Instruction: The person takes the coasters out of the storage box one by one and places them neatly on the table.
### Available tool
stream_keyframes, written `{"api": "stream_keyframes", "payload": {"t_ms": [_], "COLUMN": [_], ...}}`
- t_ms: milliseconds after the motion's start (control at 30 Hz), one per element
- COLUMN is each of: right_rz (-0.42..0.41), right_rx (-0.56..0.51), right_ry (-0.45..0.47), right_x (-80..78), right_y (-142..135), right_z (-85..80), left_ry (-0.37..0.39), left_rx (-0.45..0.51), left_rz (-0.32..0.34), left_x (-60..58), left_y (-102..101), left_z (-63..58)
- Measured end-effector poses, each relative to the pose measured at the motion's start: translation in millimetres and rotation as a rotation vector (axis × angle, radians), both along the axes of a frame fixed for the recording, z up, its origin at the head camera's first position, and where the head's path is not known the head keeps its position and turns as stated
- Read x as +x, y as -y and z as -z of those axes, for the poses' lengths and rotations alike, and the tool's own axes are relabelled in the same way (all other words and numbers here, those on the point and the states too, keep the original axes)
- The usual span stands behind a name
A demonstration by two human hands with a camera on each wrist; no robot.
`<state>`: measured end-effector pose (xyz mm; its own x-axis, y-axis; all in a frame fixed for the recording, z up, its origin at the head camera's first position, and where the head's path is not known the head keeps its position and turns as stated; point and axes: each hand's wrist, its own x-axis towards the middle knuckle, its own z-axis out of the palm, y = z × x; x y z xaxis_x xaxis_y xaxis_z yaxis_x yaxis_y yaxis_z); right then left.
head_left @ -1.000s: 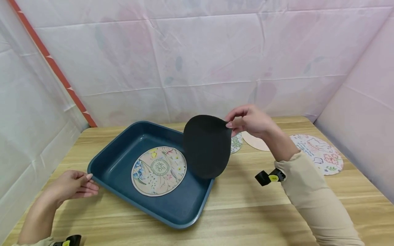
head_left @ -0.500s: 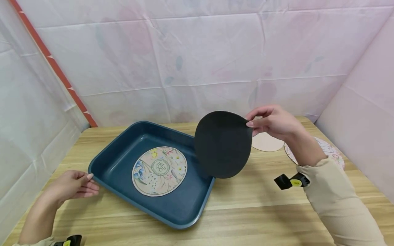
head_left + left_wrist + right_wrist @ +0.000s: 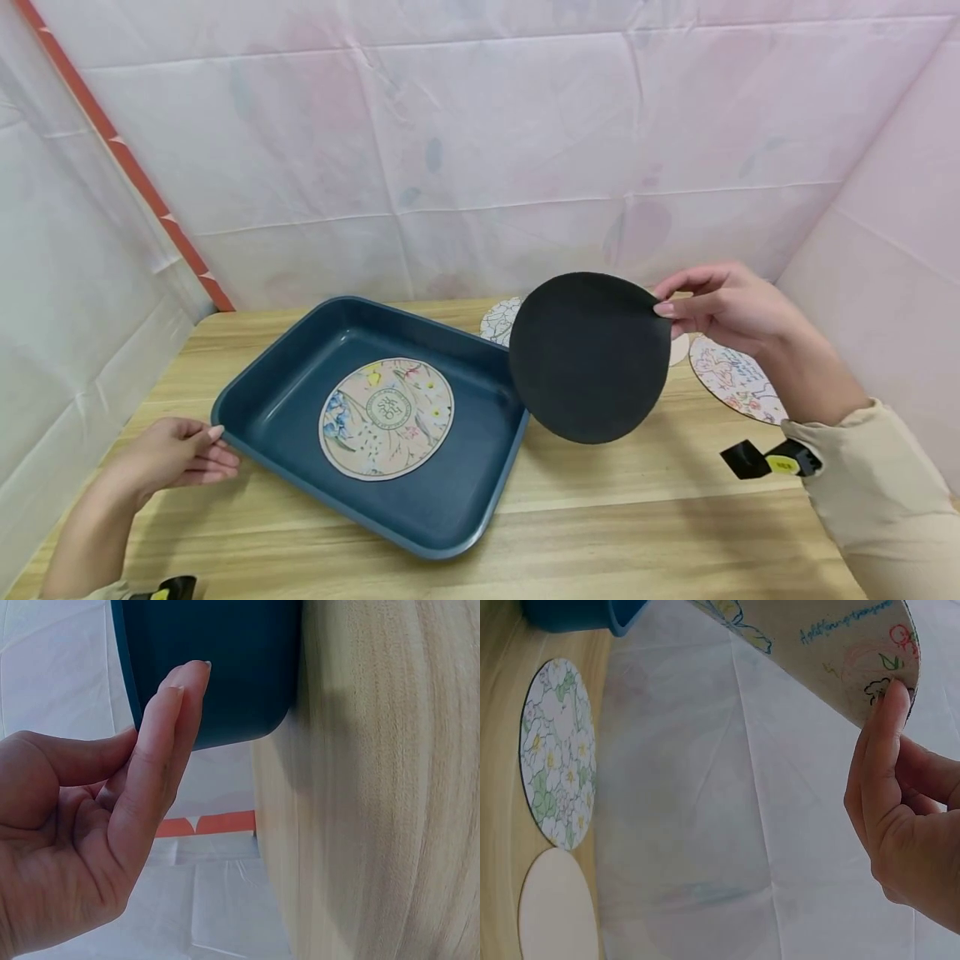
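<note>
Right fingers [image 3: 883,750] pinch the mat [image 3: 588,358] by its edge; left fingers [image 3: 154,746] pinch the tray [image 3: 465,492].

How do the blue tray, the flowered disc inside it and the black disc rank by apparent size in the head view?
1. Blue tray
2. Black disc, held up in the right hand
3. Flowered disc, in the tray

Raised, the black disc may look larger through nearness; the discs' true order is unsure.

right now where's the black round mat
In the head view, the black round mat is right of the blue tray, pinched at its upper right edge by the right hand above the wooden table.
</note>
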<state>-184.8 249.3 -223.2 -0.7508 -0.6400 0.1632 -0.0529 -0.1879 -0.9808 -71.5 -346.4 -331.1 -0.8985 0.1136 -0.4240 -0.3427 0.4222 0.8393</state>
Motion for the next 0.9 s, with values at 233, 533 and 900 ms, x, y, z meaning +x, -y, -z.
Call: {"api": "stream_keyframes", "payload": {"t_ms": [233, 533, 900], "right_rz": [-0.069, -0.173, -0.193], "right_rx": [-0.056, -0.090, -0.079], "right_ry": [0.009, 0.024, 0.047], "right_x": [4.2, 9.6, 21.2], "right_y": [-16.7, -31.6, -44.3], "right_z": [10.3, 23.4, 43.7], "left_ry": [0.003, 0.003, 0.005], "left_rx": [-0.007, -0.011, -0.009], "left_rz": [-0.002, -0.005, 0.002], "left_x": [0.2, 0.9, 1.6], "left_y": [-0.1, -1.6, -0.1], "left_z": [-2.0, -2.3, -3.9]}}
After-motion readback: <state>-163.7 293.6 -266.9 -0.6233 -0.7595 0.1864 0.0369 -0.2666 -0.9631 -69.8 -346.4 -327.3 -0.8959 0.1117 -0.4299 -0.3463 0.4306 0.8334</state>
